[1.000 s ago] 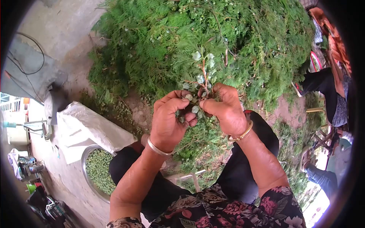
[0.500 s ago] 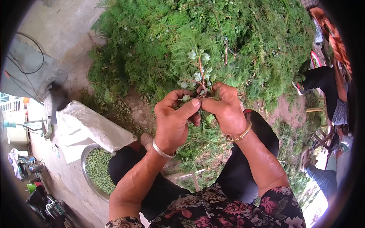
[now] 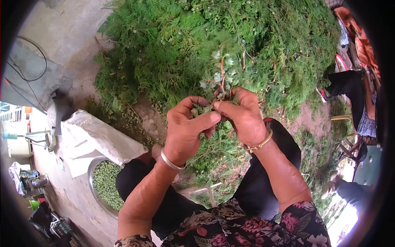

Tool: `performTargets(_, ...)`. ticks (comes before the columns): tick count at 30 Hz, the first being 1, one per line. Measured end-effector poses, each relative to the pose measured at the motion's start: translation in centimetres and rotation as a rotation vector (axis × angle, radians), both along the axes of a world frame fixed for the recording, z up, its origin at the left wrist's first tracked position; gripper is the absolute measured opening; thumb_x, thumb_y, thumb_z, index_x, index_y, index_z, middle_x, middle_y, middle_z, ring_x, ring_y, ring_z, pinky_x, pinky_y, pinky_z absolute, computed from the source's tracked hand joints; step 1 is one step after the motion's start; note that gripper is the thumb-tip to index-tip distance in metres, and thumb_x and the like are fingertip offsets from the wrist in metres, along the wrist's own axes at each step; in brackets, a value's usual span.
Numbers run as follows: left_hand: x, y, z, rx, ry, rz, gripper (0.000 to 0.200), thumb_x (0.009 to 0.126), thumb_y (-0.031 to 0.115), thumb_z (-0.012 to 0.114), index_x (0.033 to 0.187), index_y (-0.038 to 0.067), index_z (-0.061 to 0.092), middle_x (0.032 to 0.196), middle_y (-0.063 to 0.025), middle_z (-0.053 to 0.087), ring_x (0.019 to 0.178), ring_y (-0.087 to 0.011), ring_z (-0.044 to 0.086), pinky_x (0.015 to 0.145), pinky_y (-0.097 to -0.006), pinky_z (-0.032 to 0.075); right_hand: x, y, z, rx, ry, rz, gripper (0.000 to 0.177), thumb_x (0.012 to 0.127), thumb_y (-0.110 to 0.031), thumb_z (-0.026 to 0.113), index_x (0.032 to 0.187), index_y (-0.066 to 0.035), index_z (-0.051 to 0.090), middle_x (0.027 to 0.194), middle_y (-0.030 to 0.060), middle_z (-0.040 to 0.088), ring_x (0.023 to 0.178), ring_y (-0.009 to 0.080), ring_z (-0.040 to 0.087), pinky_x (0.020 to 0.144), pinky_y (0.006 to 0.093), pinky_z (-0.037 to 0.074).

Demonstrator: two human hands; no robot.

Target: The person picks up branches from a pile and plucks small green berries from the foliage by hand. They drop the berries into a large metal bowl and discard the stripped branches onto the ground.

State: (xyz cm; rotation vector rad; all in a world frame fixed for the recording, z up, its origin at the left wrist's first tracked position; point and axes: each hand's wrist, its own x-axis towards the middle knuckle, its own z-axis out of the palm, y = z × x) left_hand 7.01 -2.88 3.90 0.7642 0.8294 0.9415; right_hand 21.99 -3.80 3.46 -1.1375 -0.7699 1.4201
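A cypress-like sprig (image 3: pixel 222 74) with pale green cones stands upright between my two hands, its leafy tip blurred. My right hand (image 3: pixel 245 113), with a gold bangle at the wrist, pinches the sprig's reddish stem near its base. Close against it, my left hand (image 3: pixel 185 129) wears a silver bangle and has its thumb and fingers curled round small green cones (image 3: pixel 198 110) beside the stem. The left fingertips are partly hidden. Beyond both hands lies a large heap of green branches (image 3: pixel 173 53).
A metal basin (image 3: pixel 91 181) full of green cones (image 3: pixel 107 183) sits on the floor at left, near a white sack (image 3: pixel 98 138). Loose clippings (image 3: pixel 218 154) lie between my knees. Other people (image 3: pixel 349 88) sit at the right edge. A black cable (image 3: pixel 43 61) hangs at upper left.
My left hand has moved slightly left and down, its thumb now apart from the right thumb. The sprig has shifted a little to the right. A person's arm at lower right has moved.
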Motion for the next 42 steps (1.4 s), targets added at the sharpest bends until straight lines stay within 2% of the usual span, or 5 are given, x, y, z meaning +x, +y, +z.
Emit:
performTargets(10,-1.1,0.3,0.8,-0.134,-0.266,-0.039,0.01,0.082,0.007,0.063,0.084,-0.001,0.059,0.07,-0.0054,0.06,0.049,-0.0082,0.05,0.043,-0.0223,0.037,0.7,0.0,1.7,-0.036,0.19,0.166,0.022,0.073,-0.006,0.063,0.092,0.004,0.06,0.07,0.0039,0.059,0.058,0.009,0.05,0.052,0.0221,0.038)
performTargets(12,-1.2,0.2,1.5,0.112,0.174,-0.016,0.009,0.082,0.006,0.063,0.086,-0.002,0.063,0.071,-0.005,0.061,0.052,-0.0071,0.052,0.045,-0.022,0.039,0.6,-0.1,1.7,-0.058,0.174,0.184,0.021,0.073,-0.007,0.063,0.091,0.004,0.06,0.07,0.0038,0.059,0.058,0.0089,0.05,0.053,0.0222,0.038)
performTargets(22,-1.2,1.4,0.1,0.862,0.61,0.009,0.016,0.078,-0.002,0.062,0.094,-0.002,0.066,0.079,-0.0024,0.066,0.071,-0.0046,0.057,0.063,-0.0204,0.048,0.5,-0.1,-0.3,-0.065,0.013,0.243,0.009,0.077,-0.006,0.058,0.079,0.002,0.059,0.067,0.0012,0.055,0.058,0.0075,0.048,0.051,0.0233,0.038)
performTargets(34,-2.3,1.7,1.6,0.549,0.58,-0.22,0.01,0.08,0.003,0.063,0.085,-0.005,0.06,0.068,-0.0043,0.062,0.061,-0.0058,0.055,0.052,-0.022,0.044,-0.1,-0.3,0.5,-0.114,-0.01,0.222,0.011,0.083,-0.011,0.055,0.084,-0.001,0.058,0.071,0.0016,0.055,0.058,0.0086,0.05,0.05,0.0228,0.04)
performTargets(42,-5.0,2.2,1.8,-0.005,-0.092,-0.042,0.009,0.081,0.007,0.058,0.084,-0.002,0.057,0.076,-0.0161,0.061,0.046,-0.009,0.043,0.042,-0.021,0.034,0.5,0.2,0.9,-0.137,0.089,0.156,0.015,0.082,-0.01,0.059,0.092,0.001,0.06,0.075,0.0028,0.057,0.057,0.0103,0.049,0.049,0.0233,0.039)
